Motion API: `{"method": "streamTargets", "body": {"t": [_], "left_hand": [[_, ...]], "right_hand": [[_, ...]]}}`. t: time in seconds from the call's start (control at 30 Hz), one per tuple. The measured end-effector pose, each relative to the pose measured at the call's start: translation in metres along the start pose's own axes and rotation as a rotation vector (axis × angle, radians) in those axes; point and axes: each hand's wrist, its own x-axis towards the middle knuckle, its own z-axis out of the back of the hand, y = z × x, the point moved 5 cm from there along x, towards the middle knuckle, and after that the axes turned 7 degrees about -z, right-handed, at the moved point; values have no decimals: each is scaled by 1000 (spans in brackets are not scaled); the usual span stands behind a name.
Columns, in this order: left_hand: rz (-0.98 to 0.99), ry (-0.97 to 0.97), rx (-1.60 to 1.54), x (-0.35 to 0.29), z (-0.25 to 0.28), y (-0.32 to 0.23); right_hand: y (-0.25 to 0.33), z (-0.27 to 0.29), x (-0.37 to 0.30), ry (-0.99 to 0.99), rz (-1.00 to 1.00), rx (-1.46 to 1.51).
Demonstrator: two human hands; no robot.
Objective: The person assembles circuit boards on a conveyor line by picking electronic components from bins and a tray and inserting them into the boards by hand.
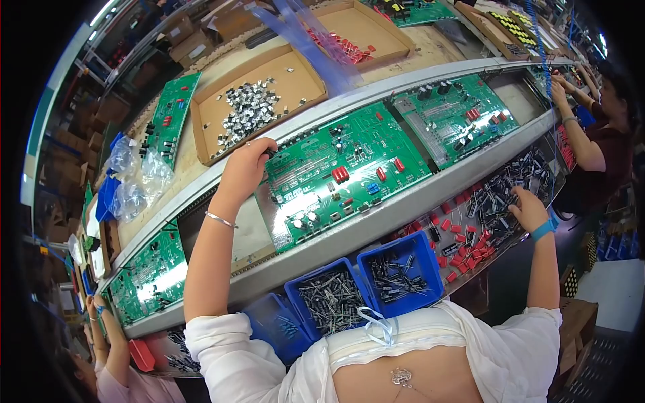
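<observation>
My left hand [247, 166] is at the far left corner of a green circuit board [316, 188]. Its fingers are bent together around a spot beside a small dark part; whatever they pinch is too small to make out. The board carries red, blue and black components and lies on a metal-railed conveyor. Over to the right, my right hand [531, 213] reaches into a heap of black capacitors with wire leads [494, 201]. Thumb and forefinger are apart at the heap, and nothing shows between them. Loose red components [462, 255] lie nearer me in the same tray.
Blue bins [366, 285] of leaded parts stand before me. A second circuit board [457, 121] sits right on the conveyor [322, 235]. Beyond are a cardboard tray of silvery parts [201, 144] and a tray of red parts [396, 57]. Co-workers sit at both sides.
</observation>
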Motion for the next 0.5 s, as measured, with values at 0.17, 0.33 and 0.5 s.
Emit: {"method": "streamTargets", "body": {"t": [0.17,0.33,0.5], "left_hand": [[-55,32,7,0,3,5],[-51,35,-9,-1,0,2],[16,54,74,-4,-7,4]], "right_hand": [[-8,-9,2,-103,-3,-76],[-12,-11,7,-145,58,-91],[-16,-7,12,-46,1,137]]}}
